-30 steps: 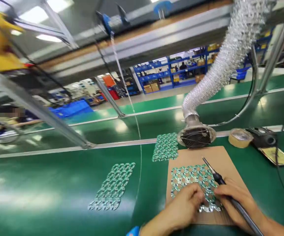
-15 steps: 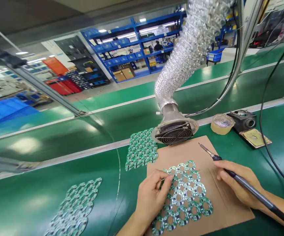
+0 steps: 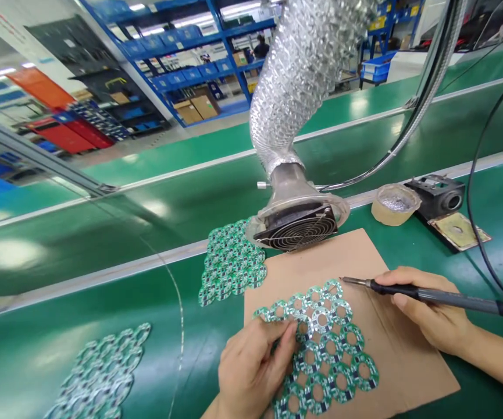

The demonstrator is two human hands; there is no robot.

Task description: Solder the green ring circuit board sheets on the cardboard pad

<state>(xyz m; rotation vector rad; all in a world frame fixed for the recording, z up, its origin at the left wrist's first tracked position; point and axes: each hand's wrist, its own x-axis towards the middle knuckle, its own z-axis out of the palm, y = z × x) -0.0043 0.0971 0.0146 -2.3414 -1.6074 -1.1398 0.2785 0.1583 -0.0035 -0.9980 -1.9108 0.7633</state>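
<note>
Right hand (image 3: 436, 320) grips the soldering iron (image 3: 456, 299); left hand (image 3: 251, 361) pinches closed over the circuit board (image 3: 320, 351) on cardboard (image 3: 403, 361), contents hidden. Work looks underway; more boards (image 3: 234, 259) lie left, finished or not, unclear.

Both hands in view, bare, well apart. L hand (image 3: 253, 366) btm ctr, back of hand mostly twd camera. L index (image 3: 273, 330) & L thumb (image 3: 286, 349) brought tog. at tips in a pinch, pointing up & to R; other L fingers curled under, mostly hidden. L wrist (image 3: 220, 404) at btm edge, w/ only a short bit of arm showing.

R hand (image 3: 434, 308) sits a bit higher, closed in a pen-style grip, fingers twd L. R index (image 3: 402, 274) reaches fwd along the top, R thumb (image 3: 403, 301) below it; rest of R fingers tucked, partly hidden. R wrist (image 3: 467, 340) approx straight; R forearm (image 3: 499, 358) bare, slanting in from R edge.
</note>
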